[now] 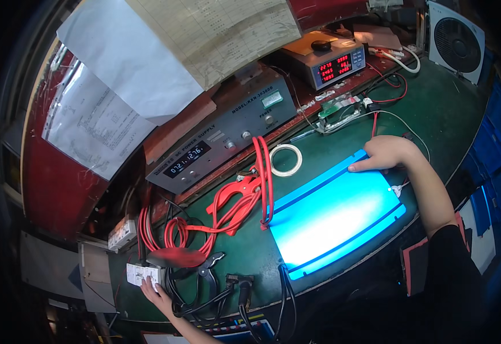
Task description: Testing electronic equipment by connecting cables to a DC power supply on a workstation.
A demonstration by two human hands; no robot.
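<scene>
A bright blue, flat metal case (331, 221) lies at a slant on the green bench. My right hand (385, 155) grips its far right corner, with the thumb on the top face and the other fingers over the edge, partly hidden. At the lower left, my left hand (157, 295) has its fingers stretched out against a white block like a socket or switch (138, 275). Red cables (262, 178) reach the case's left end, and black cables (285, 292) run from its near left corner. Beside my left hand lie black clamps (209, 278).
Behind the case stand a grey power supply (222, 135) and a meter with red digits (336, 66). A tape roll (300, 161), red clamps (227, 198) and a small circuit board (339, 112) lie on the green bench (451, 109). A box fan (457, 43) is far right.
</scene>
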